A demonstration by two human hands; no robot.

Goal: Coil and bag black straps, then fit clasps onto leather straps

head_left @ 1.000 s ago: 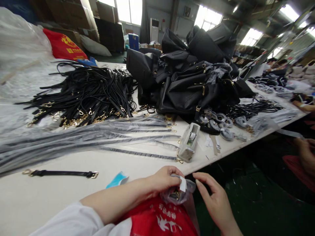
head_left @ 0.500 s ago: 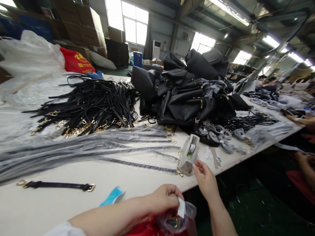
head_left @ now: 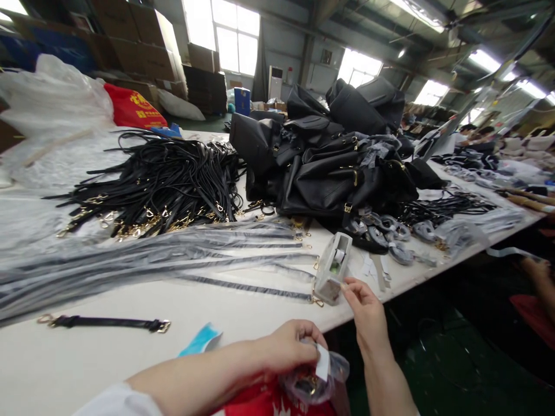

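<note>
My left hand (head_left: 297,346) is closed on a coiled strap in clear plastic (head_left: 310,386), low at the table's front edge. A white paper tag (head_left: 322,363) sticks out by its fingers, and gold metal shows through the plastic. At the near end of a grey tape dispenser (head_left: 333,268), my right hand (head_left: 364,303) has thumb and forefinger pinched together; whatever lies between them is too small to make out. Plastic-wrapped straps (head_left: 243,286) with gold clips lie left of the dispenser.
Black bags (head_left: 321,179) are heaped behind the dispenser, beside a pile of black straps (head_left: 173,179). A short black strap (head_left: 108,323) and a blue packet (head_left: 202,340) lie at the front left. Wrapped coils (head_left: 399,251) sit right. Another person's hand (head_left: 535,268) is at far right.
The view has shifted slightly. My right hand stays at the dispenser's near end, its thumb and forefinger now closer together. My left hand still holds the wrapped coil.
</note>
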